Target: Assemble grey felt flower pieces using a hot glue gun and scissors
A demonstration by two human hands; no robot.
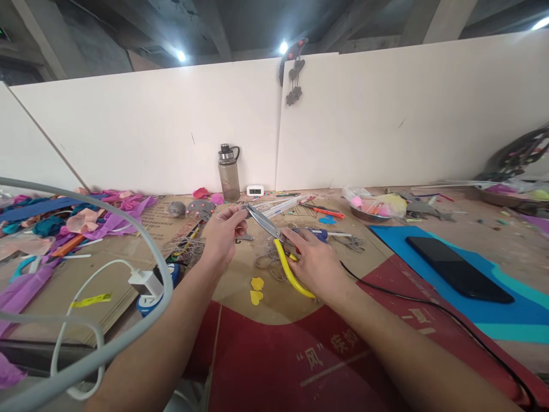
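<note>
My right hand [318, 260] grips long-nose pliers [266, 222] with yellow handles; one handle sticks out below the palm. Their long metal jaws point up and to the left. At the jaw tips, the fingers of my left hand [222, 232] are pinched together. Whatever is between those fingers is too small or hidden to name. Beneath my hands, a loose tangle of thin grey wire [271, 260] lies on brown cardboard. Two small yellow cut-out shapes [256, 296] sit closer to me. A glue gun [319, 234] with a blue body is partly hidden behind my right hand.
A bottle [229, 174] and a small white clock [255, 190] stand by the white partition. Coloured scraps [90, 220] and a charger [146, 284] are left. To the right lie a metal dish [369, 214], a black phone [457, 268] on blue sheets, and a black cable [398, 292].
</note>
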